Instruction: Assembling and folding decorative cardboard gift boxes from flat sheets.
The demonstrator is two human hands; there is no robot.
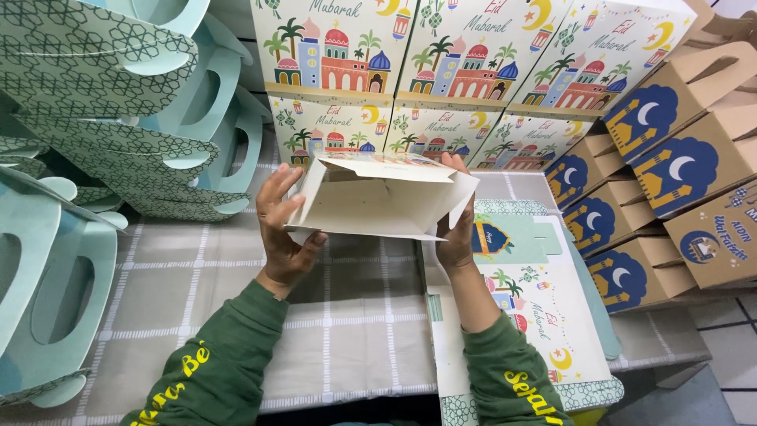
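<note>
A half-formed white cardboard box [378, 203] hangs above the table with its open inside facing me and its flaps spread. My left hand [281, 229] grips the box's left side, thumb at the lower corner. My right hand [457, 229] grips the right side, fingers curled over the top edge. Both arms wear dark green sleeves with yellow lettering.
Flat printed box blanks [544, 315] lie stacked on the checked tablecloth [347, 331] at my right. Finished boxes with colourful building prints [441, 71] are piled behind. Brown boxes with blue moon designs [670, 166] stand right. Teal handled boxes [118, 142] crowd the left.
</note>
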